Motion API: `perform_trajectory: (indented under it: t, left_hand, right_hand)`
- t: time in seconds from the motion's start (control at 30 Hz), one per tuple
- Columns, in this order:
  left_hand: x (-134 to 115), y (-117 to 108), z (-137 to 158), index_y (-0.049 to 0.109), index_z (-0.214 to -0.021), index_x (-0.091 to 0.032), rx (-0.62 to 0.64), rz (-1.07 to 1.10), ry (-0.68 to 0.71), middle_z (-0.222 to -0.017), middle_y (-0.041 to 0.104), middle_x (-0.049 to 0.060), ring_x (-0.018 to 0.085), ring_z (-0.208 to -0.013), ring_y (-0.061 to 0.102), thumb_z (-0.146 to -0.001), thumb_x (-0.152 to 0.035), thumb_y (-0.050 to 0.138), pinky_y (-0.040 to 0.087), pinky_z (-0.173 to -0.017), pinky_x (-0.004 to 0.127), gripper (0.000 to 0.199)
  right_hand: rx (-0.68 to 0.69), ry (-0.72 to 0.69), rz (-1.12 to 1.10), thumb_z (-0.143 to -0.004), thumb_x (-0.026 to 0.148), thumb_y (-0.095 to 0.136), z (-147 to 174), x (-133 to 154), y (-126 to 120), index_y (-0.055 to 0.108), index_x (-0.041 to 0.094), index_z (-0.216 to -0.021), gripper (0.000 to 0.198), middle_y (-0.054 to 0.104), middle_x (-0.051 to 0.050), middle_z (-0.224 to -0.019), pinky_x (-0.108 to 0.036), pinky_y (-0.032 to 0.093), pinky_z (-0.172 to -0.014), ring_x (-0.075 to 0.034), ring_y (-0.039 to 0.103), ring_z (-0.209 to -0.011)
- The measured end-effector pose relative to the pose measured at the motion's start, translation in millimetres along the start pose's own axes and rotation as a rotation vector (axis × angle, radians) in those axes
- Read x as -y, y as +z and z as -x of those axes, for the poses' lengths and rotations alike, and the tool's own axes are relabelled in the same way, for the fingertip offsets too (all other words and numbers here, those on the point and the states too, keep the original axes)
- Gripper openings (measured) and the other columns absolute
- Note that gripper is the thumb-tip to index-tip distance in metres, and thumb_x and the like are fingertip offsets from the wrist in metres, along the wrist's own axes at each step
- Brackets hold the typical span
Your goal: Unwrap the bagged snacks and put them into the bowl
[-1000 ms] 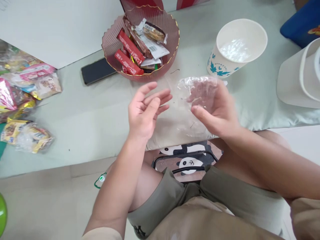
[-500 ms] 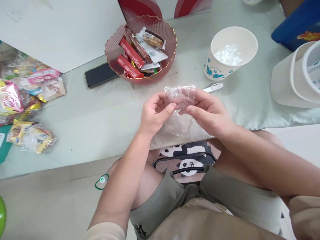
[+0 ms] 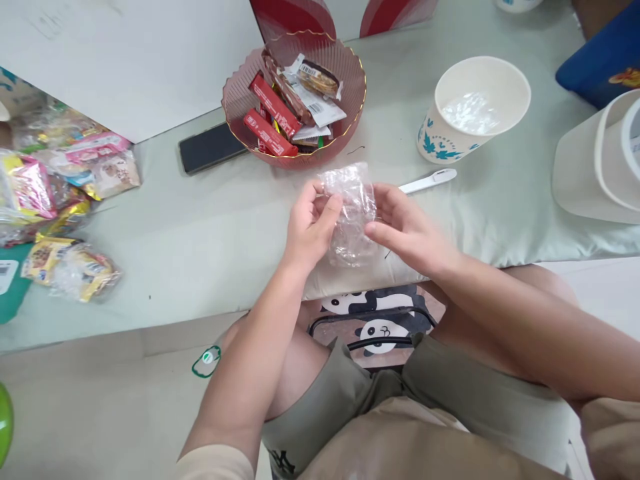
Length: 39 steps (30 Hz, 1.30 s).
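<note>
A small clear plastic bag [image 3: 354,230], crinkled and shiny, is stretched upright above the cloth near the table's front edge. My left hand [image 3: 314,223] pinches its left side between thumb and fingers. On the other side, my right hand [image 3: 407,230] is at the bag's right edge, with its thumb and fingers apart; its fingertips are partly hidden there. Just beyond my right fingers lies a white plastic tool with a slim handle [image 3: 430,181]. A paper cup with blue leaf prints [image 3: 443,143] stands behind it, with clear plastic pieces [image 3: 471,112] inside.
A pink ribbed bowl [image 3: 295,159] of wrapped snacks stands at the back, beside a dark phone [image 3: 210,149]. Packaged snacks [image 3: 75,267] are heaped at the left. White containers [image 3: 577,167] and a blue package [image 3: 600,60] stand at the right.
The bag has shifted slightly left, and more of it shows above my hands. My right thumb and fingers have loosened from its right side. The view has moved a little.
</note>
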State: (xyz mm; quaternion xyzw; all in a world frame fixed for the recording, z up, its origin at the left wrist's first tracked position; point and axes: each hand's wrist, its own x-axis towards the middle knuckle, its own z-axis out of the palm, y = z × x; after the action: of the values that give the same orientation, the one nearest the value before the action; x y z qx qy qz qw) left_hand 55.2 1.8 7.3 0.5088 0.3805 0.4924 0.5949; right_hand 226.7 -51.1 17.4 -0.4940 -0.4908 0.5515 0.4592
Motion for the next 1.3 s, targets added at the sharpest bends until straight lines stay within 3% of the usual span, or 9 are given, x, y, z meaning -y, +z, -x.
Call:
perform_trajectory:
  t: [0.1,0.2,0.27,0.37,0.53,0.7,1.03,1.17,1.3]
  left_hand:
    - [-3,1,3,0.056,-0.081,-0.022,0.031,-0.047,0.037,-0.069,0.058,-0.004,0.008,-0.058,0.052,-0.080,-0.061,0.081,0.042,-0.056,0.022,0.047]
    - [-6,-1,5,0.058,-0.084,-0.023,0.036,0.019,0.007,-0.074,0.061,-0.003,0.009,-0.064,0.058,-0.078,-0.060,0.084,0.046,-0.060,0.023,0.046]
    - [-7,-3,5,0.063,-0.095,-0.024,0.109,0.103,-0.095,-0.088,0.069,-0.001,0.012,-0.076,0.065,-0.073,-0.057,0.089,0.051,-0.067,0.024,0.047]
    - [-10,-5,4,0.067,-0.109,-0.025,0.289,0.161,-0.299,-0.103,0.074,0.003,0.016,-0.085,0.069,-0.068,-0.050,0.093,0.053,-0.070,0.026,0.055]
    - [-7,-2,4,0.070,-0.090,-0.018,0.305,-0.033,-0.362,-0.072,0.067,-0.001,0.010,-0.061,0.059,-0.078,-0.040,0.084,0.046,-0.057,0.023,0.028]
    - [0,4,4,0.065,-0.092,-0.020,0.252,-0.076,-0.302,-0.061,0.061,-0.005,0.008,-0.050,0.053,-0.083,-0.040,0.078,0.042,-0.049,0.021,0.025]
    - [-4,8,6,0.060,-0.104,-0.023,0.303,0.066,-0.415,-0.062,0.067,-0.005,0.014,-0.049,0.063,-0.082,-0.042,0.077,0.048,-0.047,0.024,0.033]
    - [-9,5,3,0.065,-0.094,-0.021,0.234,0.167,-0.428,-0.070,0.067,-0.003,0.012,-0.056,0.063,-0.077,-0.044,0.079,0.048,-0.051,0.023,0.032]
    - [-13,0,4,0.066,-0.100,-0.021,0.245,0.226,-0.487,-0.078,0.069,0.002,0.016,-0.062,0.065,-0.081,-0.061,0.072,0.051,-0.054,0.028,0.045]
  right_hand:
    - [-0.016,0.016,0.032,-0.069,0.055,0.091,-2,1,3,0.052,0.027,-0.135,0.081,0.060,-0.013,-0.146,-0.047,0.053,-0.110,-0.031,0.059,-0.135]
    - [0.093,0.089,0.014,-0.075,0.052,0.086,-4,7,2,0.060,0.022,-0.114,0.056,0.072,-0.008,-0.109,-0.041,0.059,-0.088,-0.026,0.070,-0.103]
    - [0.148,0.091,0.005,-0.082,0.053,0.079,-3,12,-1,0.062,0.021,-0.100,0.041,0.070,-0.005,-0.093,-0.037,0.058,-0.078,-0.021,0.068,-0.087]
    - [0.075,-0.013,0.013,-0.085,0.054,0.075,-3,14,-5,0.062,0.022,-0.101,0.038,0.070,-0.005,-0.098,-0.036,0.057,-0.080,-0.021,0.067,-0.091]
    - [0.070,0.029,0.010,-0.079,0.050,0.081,-6,9,-14,0.058,0.023,-0.109,0.047,0.069,-0.004,-0.097,-0.033,0.056,-0.071,-0.019,0.067,-0.085]
    - [0.165,0.129,0.051,-0.078,0.050,0.082,-9,10,-22,0.060,0.021,-0.095,0.041,0.065,-0.001,-0.079,-0.028,0.049,-0.059,-0.015,0.060,-0.068]
    - [0.140,-0.126,-0.019,-0.094,0.042,0.067,-4,13,-25,0.058,0.027,-0.110,0.024,0.059,0.005,-0.073,-0.026,0.046,-0.057,-0.012,0.056,-0.061]
    - [0.170,-0.248,0.100,-0.095,0.027,0.059,-2,17,-25,0.066,0.024,-0.095,0.008,0.064,0.001,-0.081,-0.027,0.047,-0.064,-0.012,0.058,-0.068]
    - [0.122,-0.258,0.261,-0.091,0.031,0.053,-2,19,-29,0.071,0.024,-0.087,0.020,0.063,-0.004,-0.085,-0.035,0.049,-0.075,-0.018,0.058,-0.077]
